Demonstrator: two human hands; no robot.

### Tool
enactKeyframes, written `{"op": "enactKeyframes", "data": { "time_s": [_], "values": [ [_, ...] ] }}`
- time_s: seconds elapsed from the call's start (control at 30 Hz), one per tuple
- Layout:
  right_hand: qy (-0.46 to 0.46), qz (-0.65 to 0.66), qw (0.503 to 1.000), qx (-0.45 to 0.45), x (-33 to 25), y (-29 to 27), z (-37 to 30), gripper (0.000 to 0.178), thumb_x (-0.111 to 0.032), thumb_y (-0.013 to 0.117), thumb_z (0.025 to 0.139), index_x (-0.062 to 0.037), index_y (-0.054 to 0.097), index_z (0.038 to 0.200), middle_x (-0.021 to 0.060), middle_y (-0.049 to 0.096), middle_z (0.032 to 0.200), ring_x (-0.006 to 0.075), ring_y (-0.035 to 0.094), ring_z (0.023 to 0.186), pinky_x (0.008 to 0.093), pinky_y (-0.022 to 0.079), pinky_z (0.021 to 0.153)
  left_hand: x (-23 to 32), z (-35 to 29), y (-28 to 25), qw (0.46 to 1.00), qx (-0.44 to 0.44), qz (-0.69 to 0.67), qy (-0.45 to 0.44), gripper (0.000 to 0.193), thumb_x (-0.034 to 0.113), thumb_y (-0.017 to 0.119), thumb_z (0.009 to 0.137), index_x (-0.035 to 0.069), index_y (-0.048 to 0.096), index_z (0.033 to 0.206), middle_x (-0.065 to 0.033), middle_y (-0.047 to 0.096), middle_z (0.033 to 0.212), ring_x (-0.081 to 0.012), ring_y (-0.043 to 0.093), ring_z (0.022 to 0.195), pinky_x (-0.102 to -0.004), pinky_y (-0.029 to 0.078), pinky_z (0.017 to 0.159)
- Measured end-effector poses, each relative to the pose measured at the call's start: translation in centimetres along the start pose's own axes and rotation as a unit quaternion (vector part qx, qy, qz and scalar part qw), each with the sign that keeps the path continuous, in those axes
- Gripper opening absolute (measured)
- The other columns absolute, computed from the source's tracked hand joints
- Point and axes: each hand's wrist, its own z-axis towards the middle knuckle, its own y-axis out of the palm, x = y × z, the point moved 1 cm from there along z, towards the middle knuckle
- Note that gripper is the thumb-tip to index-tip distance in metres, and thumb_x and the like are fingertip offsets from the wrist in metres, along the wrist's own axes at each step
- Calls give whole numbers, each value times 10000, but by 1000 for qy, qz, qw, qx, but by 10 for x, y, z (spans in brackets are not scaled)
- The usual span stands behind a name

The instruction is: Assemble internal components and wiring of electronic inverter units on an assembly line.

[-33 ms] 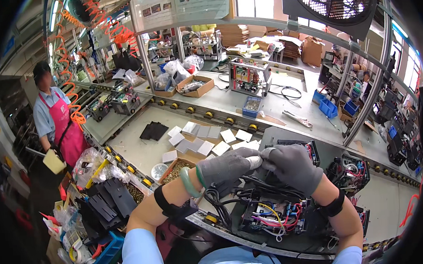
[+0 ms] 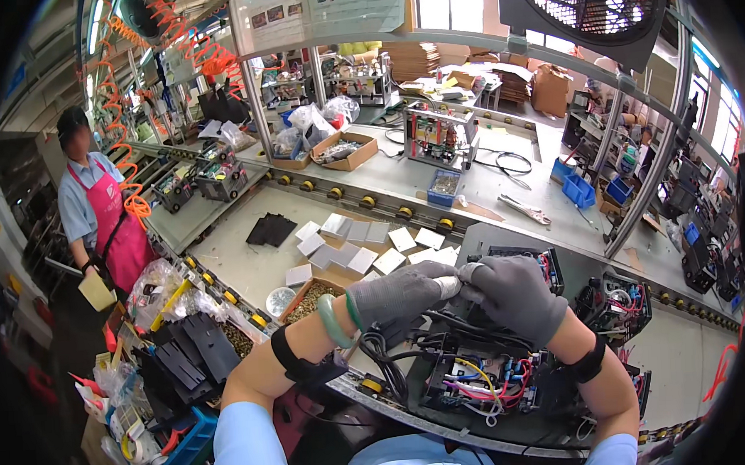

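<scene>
My left hand [image 2: 404,291], in a grey glove with pale fingertips, meets my right hand [image 2: 512,293], also gloved in grey, above the bench. Both have their fingers pinched together where they touch. Anything between the fingertips is too small or too hidden to make out. Below them lies an open electrical unit [image 2: 487,385] with red, yellow and white wires, and a bundle of black cables [image 2: 382,357] runs along its left side. Beyond my left hand, pale rectangular plates [image 2: 361,260] are spread over the bench, beside a box of small metal parts [image 2: 311,300].
More wired units [image 2: 617,305] stand to the right. At lower left, a blue crate [image 2: 186,448] and black plastic panels [image 2: 187,361] crowd the bench side. A roller rail [image 2: 367,202] crosses behind the plates. A co-worker in a pink apron [image 2: 110,215] stands at far left.
The co-worker's hand and the pale yellow piece have shifted slightly. My hands stay pinched together in nearly the same place.
</scene>
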Motion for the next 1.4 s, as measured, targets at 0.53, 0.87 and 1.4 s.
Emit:
{"op": "enactKeyframes", "data": {
  "time_s": [0.53, 0.87, 1.4],
  "values": [
    [12, -110, 993, -41, 76, 46, 20, 152, -157, 686, 730, -87, 602, 836, 99, 597, 791, 295, 626, 756, 416, 501, 650, -33, 45, -3, 948, 185, 257, 11, 209, 142, 516, 955, 13, 553, 1114, -231, 643, 925, -427, 644, 897, -466, 527, 753],
    [117, -86, 985, -92, 127, 57, 3, 244, -223, 659, 854, -120, 670, 1075, 88, 645, 987, 272, 645, 935, 406, 522, 806, -123, 92, 3, 963, 104, 224, -105, 235, 239, 502, 996, 37, 605, 1054, -189, 662, 820, -373, 668, 799, -451, 526, 724],
    [186, -57, 979, -61, 146, 87, -59, 215, -161, 610, 865, -118, 693, 1058, 58, 620, 1202, 289, 567, 1146, 462, 387, 1056, -145, 104, 30, 959, 155, 238, -3, 112, 151, 558, 953, 85, 599, 1034, -175, 650, 796, -366, 661, 759, -442, 518, 649]
  ]
}}
